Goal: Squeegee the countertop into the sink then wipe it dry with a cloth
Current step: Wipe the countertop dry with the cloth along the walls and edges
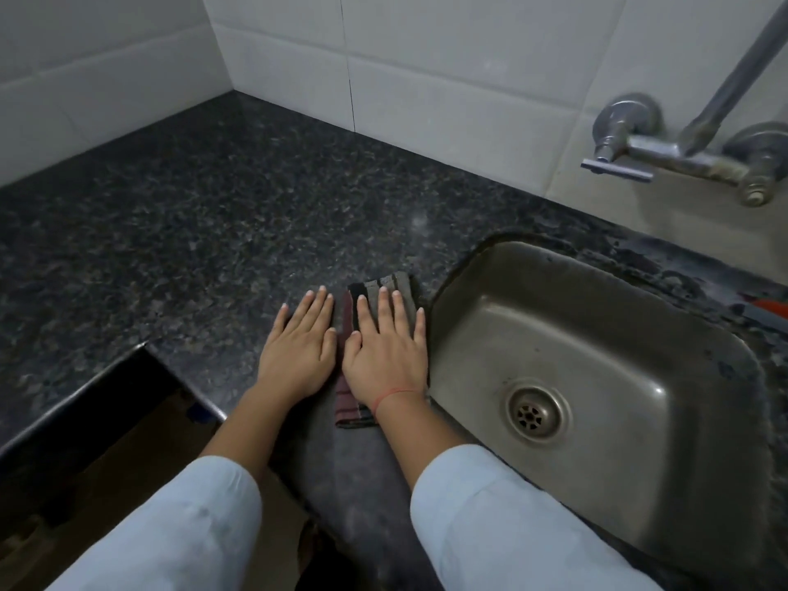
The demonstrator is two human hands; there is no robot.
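Note:
A dark striped cloth [394, 284] lies flat on the black speckled granite countertop [204, 215], just left of the steel sink [605, 334]. My right hand [386, 347] presses flat on the cloth, fingers spread, covering most of it. My left hand [300, 343] lies flat beside it, palm down on the bare counter, its thumb at the cloth's left edge. Neither hand grips anything. No squeegee can be made out.
A wall tap [678, 151] with a long spout hangs over the sink at the upper right. White tiled walls [426, 70] close the back corner. An orange and grey object [767, 311] lies at the right edge. The counter has a cut-out edge [140, 356] at lower left.

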